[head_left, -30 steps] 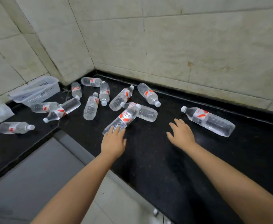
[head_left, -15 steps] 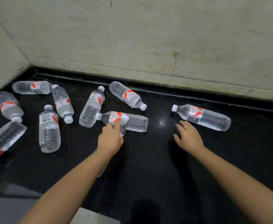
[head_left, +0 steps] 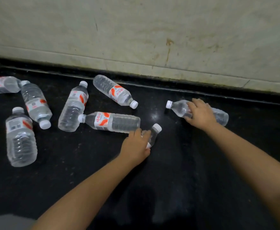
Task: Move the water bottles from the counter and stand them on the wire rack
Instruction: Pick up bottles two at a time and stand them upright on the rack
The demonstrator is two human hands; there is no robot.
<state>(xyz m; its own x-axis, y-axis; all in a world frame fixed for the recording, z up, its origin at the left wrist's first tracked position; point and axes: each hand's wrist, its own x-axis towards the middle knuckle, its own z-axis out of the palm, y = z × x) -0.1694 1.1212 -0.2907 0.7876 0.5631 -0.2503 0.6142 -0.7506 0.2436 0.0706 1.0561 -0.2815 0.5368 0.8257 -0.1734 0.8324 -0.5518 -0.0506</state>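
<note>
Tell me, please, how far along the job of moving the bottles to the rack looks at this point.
Nothing looks done: no rack is in view. In hand: the left hand grips one bottle, and the right hand lies over the far-right bottle. Left: at least six others lie on the black counter, such as the labelled bottle.

clear water bottles (head_left: 112,122) with white caps and red-white labels lie on their sides on the black counter (head_left: 177,180); one bottle (head_left: 222,116) lies apart at right, near the wall.
</note>
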